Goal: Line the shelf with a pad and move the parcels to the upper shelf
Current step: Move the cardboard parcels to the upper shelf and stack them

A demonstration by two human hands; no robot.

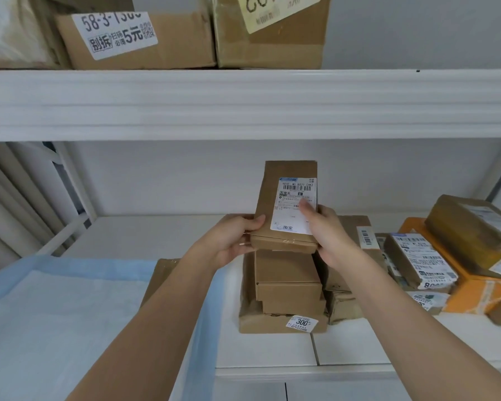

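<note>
While the blue pad [70, 314] lies left, both hands' grips, left hand [232, 241] and right hand [330, 238], hold a parcel [287, 204].

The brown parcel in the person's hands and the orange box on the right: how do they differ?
The brown parcel is plain kraft cardboard; the orange box is bright orange. The brown parcel is lifted, gripped at its near end by the left hand and right hand; the orange box sits on the shelf with other parcels stacked on it. Both carry printed white labels.

"58-3-13", "5元" on upper carton's label [115, 34]
</note>
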